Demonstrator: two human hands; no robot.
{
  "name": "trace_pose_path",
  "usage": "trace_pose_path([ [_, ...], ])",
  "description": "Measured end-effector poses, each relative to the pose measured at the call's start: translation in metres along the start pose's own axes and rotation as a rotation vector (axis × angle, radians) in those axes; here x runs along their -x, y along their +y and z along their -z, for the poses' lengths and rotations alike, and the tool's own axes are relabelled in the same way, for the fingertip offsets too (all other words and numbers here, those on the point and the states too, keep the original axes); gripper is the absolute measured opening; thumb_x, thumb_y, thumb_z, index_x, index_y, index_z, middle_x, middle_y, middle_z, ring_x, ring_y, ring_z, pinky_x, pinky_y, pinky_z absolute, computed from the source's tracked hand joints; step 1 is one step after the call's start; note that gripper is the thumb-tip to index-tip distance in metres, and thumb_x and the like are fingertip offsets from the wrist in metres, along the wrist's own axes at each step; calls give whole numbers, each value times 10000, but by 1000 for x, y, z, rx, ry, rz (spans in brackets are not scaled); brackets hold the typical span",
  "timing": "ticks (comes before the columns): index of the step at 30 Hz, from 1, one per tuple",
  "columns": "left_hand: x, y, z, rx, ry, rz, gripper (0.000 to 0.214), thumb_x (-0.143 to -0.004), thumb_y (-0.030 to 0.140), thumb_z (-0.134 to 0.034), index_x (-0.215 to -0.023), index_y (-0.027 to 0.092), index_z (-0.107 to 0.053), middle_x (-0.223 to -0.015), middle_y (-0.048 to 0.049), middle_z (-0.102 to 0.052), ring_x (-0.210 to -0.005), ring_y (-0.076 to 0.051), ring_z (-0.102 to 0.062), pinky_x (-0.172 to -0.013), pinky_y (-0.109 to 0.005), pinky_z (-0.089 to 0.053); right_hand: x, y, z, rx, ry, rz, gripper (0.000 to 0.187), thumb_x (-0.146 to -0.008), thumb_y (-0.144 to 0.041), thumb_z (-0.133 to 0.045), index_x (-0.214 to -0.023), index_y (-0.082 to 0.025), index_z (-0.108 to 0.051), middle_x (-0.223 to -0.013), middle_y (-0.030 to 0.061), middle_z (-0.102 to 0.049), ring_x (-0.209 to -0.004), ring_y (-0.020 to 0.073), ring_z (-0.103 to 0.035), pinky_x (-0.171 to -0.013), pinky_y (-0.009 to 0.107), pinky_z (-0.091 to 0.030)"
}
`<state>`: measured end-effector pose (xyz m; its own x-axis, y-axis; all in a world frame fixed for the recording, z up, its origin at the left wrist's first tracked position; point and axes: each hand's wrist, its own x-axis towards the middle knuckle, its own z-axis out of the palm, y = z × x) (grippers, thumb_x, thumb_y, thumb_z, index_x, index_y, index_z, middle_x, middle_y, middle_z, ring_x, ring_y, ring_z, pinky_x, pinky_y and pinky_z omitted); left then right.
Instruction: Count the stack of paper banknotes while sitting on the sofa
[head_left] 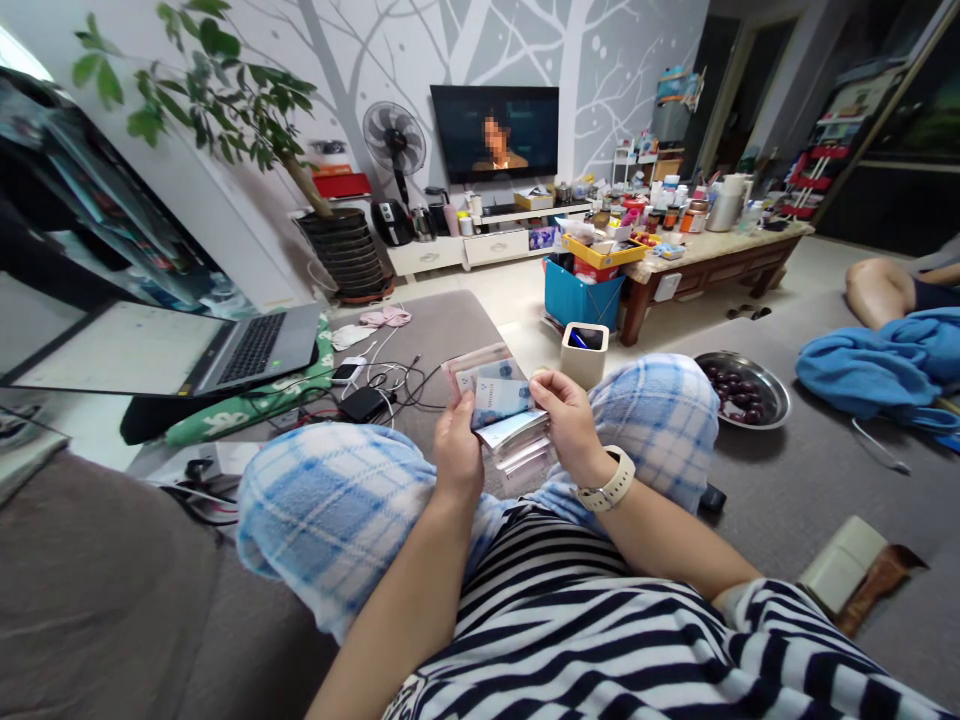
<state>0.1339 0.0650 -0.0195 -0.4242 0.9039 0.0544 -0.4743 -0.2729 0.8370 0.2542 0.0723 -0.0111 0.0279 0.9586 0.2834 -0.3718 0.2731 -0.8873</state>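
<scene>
Over my plaid knees (337, 510), my left hand (457, 455) grips banknotes (495, 395) while my right hand (570, 420) pinches their edge, with a stack (517, 450) of notes just below. I judge a loose pinch could drop notes among the cables (382, 385).

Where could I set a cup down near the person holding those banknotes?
Grey cushion shows between the steel plate of dark fruit and the cream booklet. Crowded: left of the banknotes, where cables tangle by the laptop; the coffee table top too.
</scene>
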Motion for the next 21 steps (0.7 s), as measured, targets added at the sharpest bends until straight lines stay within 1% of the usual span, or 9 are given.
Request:
trace_pose_path([
  [9, 0, -1, 1, 19, 0, -20, 338, -632, 405, -748, -843, 144, -708, -765, -51, -719, -865, -249, -689, -791, -337, -525, 1, -1, -1, -14, 2, 16, 166, -753, -326, -645, -700, -185, -576, -633, -35, -488, -598, 101, -413, -583, 245, -324],
  [14, 0, 0, -1, 31, 17, 9, 321, -638, 385, -739, -849, 145, -706, -776, -61, -720, -890, -256, -681, -815, -357, -517, 1, -1, -1, -32, -23, 19, 136, -788, -307, -606, -722, -189, -586, -563, -38, -524, -561, 106, -463, -607, 257, -366],
  [17, -1, -2, 0, 43, -13, 14, 340, -651, 387, -727, -884, 139, -707, -791, -66, -723, -879, -248, -682, -814, -359, -514, 0, 1, -1, -47, -25, 18, 126, -793, -290, -605, -722, -186, -591, -542, -45, -520, -528, 96, -461, -589, 252, -364],
  [21, -2, -3, 2, 37, -48, 12, 385, -651, 403, -730, -920, 129, -702, -806, -66, -722, -850, -239, -683, -796, -351, -514, 0, 2, -1, -37, -9, 10, 137, -771, -304, -639, -725, -186, -588, -554, -51, -513, -534, 92, -462, -570, 244, -358],
])
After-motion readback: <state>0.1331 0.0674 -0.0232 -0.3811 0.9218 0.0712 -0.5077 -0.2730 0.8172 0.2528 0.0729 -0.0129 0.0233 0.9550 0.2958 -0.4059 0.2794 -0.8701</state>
